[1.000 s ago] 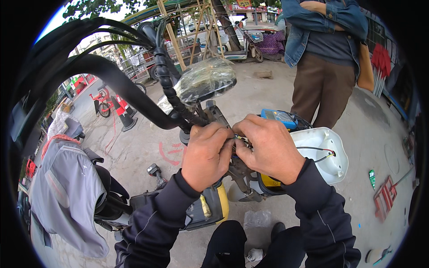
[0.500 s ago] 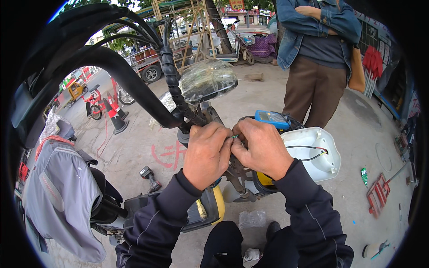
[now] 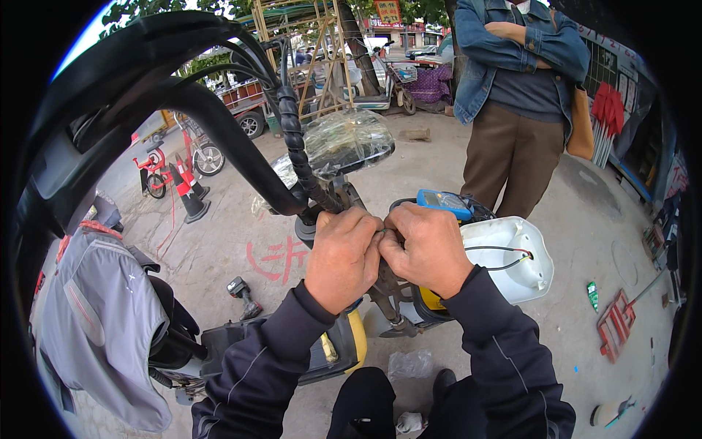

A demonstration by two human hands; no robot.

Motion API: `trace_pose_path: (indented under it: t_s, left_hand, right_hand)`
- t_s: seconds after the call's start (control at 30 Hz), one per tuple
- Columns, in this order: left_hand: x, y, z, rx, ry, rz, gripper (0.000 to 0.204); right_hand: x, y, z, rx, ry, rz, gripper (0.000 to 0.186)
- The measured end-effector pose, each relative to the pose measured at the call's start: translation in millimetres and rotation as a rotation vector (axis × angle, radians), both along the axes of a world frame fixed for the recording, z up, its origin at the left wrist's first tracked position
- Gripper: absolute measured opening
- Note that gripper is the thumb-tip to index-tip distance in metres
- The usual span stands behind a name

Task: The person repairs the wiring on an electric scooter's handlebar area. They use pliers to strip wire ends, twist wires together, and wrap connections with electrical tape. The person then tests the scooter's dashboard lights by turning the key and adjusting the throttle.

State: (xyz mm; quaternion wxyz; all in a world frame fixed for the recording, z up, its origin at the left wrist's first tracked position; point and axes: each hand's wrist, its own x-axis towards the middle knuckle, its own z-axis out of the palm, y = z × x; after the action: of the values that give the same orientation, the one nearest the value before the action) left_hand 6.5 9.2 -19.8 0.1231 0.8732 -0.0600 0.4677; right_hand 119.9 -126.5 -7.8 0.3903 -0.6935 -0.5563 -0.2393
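Note:
My left hand (image 3: 344,256) and my right hand (image 3: 420,249) are pinched almost fingertip to fingertip on a thin wire (image 3: 382,230), a bit of green showing between them; their grip partly hides it. They work at the front column (image 3: 384,300) of a scooter, below its black handlebar (image 3: 241,154), corrugated cable sleeve (image 3: 297,146) and plastic-wrapped mirror (image 3: 344,139). Just right of my right hand is a white plastic housing (image 3: 504,278) with dark wires coming from it; behind that lies a blue multimeter (image 3: 442,201).
A person in a denim jacket (image 3: 479,80) stands at right. A grey cloth (image 3: 110,314) drapes over the left side. A cordless tool (image 3: 243,293), a plastic bag (image 3: 409,364) and a red metal piece (image 3: 614,325) lie on the ground; cones (image 3: 194,197) stand behind.
My hands stay pinched together, shifted only slightly. The view has moved a little, and more of the bicycle behind the cones shows at the left.

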Motion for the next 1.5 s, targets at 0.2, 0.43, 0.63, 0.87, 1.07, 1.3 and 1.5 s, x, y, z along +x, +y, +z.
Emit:
trace_pose_path:
  t_s: [0.2,0.43,0.63,0.87,1.07,1.3,1.5]
  left_hand:
    - [0,0,-1,-0.007,0.001,-0.008,0.021]
    - [1,3,-2,-0.01,0.009,-0.011,0.022]
    - [1,4,0,-0.024,0.016,-0.025,0.02]
    - [1,5,1,-0.032,0.029,-0.033,0.019]
    - [2,1,1,-0.01,-0.001,-0.017,0.015]
    - [2,-1,1,0.051,-0.002,0.051,0.012]
    - [6,-1,1,0.056,-0.017,0.038,0.013]
  right_hand:
    - [6,5,-1,0.052,-0.161,-0.012,0.01]
    - [9,7,-1,0.047,-0.235,-0.022,0.011]
    - [11,6,1,0.035,-0.266,0.004,0.014]
    - [11,6,2,0.026,-0.223,0.012,0.014]
    - [10,3,2,-0.016,-0.016,0.028,0.014]
    - [10,3,0,-0.048,0.062,0.028,0.015]
    - [14,6,0,-0.049,-0.052,0.036,0.016]
